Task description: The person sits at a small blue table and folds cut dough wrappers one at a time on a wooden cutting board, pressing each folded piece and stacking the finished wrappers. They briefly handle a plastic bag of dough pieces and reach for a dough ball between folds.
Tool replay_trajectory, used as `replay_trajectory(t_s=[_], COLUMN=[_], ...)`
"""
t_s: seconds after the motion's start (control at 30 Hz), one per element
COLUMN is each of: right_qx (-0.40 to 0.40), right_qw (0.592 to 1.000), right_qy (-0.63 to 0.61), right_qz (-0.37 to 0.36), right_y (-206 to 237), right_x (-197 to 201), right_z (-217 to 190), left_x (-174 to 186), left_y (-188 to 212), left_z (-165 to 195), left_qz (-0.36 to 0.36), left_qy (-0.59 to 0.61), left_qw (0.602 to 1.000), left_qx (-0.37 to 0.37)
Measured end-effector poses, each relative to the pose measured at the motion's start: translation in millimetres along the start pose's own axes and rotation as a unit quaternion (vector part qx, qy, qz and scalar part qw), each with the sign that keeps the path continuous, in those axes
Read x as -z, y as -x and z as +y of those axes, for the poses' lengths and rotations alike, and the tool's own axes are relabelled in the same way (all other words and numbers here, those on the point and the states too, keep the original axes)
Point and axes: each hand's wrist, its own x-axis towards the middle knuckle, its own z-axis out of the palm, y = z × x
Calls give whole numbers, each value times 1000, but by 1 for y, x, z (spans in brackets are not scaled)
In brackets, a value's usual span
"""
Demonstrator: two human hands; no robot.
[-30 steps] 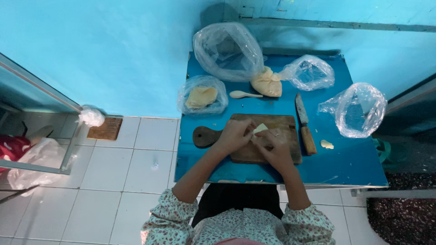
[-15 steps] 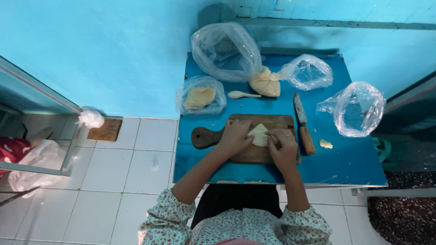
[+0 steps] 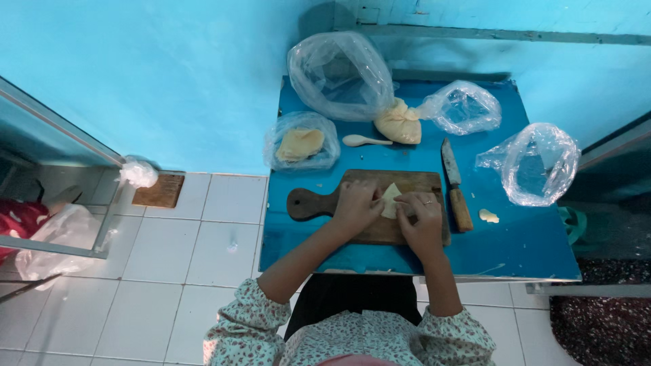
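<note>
A: Entry. Pale dough piece point(image 3: 390, 200) lies on the wooden cutting board point(image 3: 380, 203), mid-counter, near edge. Half a second back it lay broad and open between the hands; now only a narrow, pointed wedge shows. My reading: it has been folded over.

B: Grip?

A: Left hand point(image 3: 356, 207) has its fingers pinched on the wedge's left edge. Right hand point(image 3: 422, 215), ring on one finger, presses fingertips on the right edge. Both narrow grips, closed on the dough piece, and closer together than a second ago.

B: Meaning for the work?

A: Judged only: the shaping looks well under way, with the edges being pressed shut rather than spread.

B: Surroundings?

A: Just right of the board, a knife point(image 3: 456, 185) with a wooden handle, untouched; further right a small dough scrap point(image 3: 488, 216). Far side: a bag of flat dough point(image 3: 300, 143) at left, a pale spoon point(image 3: 365, 141), a tied bag of yellowish filling point(image 3: 399, 123), and empty clear bags point(image 3: 339, 74). All on the blue counter point(image 3: 515, 237).
</note>
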Motion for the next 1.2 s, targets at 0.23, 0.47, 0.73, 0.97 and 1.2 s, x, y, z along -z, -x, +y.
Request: replay_trajectory(t_s=[0.23, 0.47, 0.73, 0.97, 1.2], right_qx=[19, 8, -2, -13, -115], right_qw=[1000, 1000, 1000, 1000, 983], right_qy=[-5, -13, -10, -2, -130], right_qz=[-5, -7, -5, -19, -61], right_y=[1, 1, 1, 5, 12], right_x=[-1, -2, -2, -6, -14], right_z=[0, 1, 2, 8, 39], left_x=[-24, -31, -16, 1, 7], left_y=[-8, -15, -15, -15, -15], left_z=[-34, -63, -43, -35, -22], left_qz=[12, 12, -19, -20, -137], left_qy=[289, 455, 479, 490, 592], left_qw=[955, 868, 865, 862, 770], left_qx=[65, 198, 147, 128, 194])
